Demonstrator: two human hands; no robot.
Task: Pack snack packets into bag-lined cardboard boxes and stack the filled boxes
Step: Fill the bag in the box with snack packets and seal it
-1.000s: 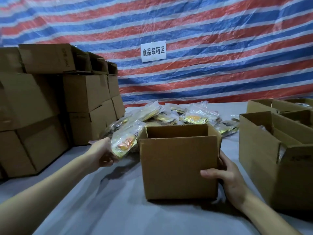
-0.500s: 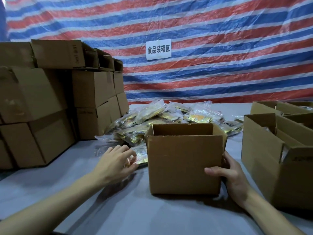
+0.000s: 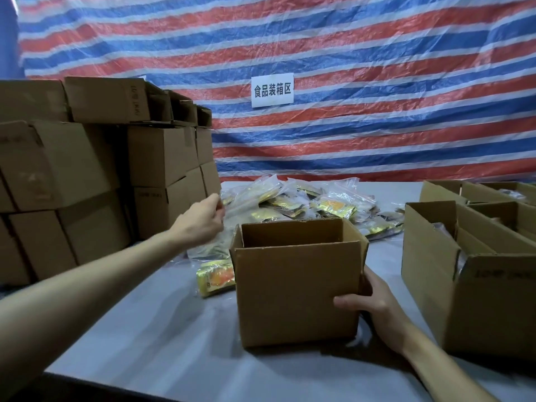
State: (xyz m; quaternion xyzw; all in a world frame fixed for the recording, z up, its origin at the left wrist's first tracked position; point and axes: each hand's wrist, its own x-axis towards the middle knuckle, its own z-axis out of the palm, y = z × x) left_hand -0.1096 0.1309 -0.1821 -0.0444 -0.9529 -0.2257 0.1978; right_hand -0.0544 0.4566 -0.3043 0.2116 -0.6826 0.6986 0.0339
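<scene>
Steadies the open cardboard box [image 3: 295, 285], upright mid-tabletop [image 3: 174, 343], with the right hand [image 3: 374, 306] clasped round its near right corner, thumb across the front face. Reaches the left arm forward, left hand [image 3: 203, 221] pinching a clear bag [image 3: 211, 245] beside the packet pile [image 3: 319, 204].
</scene>
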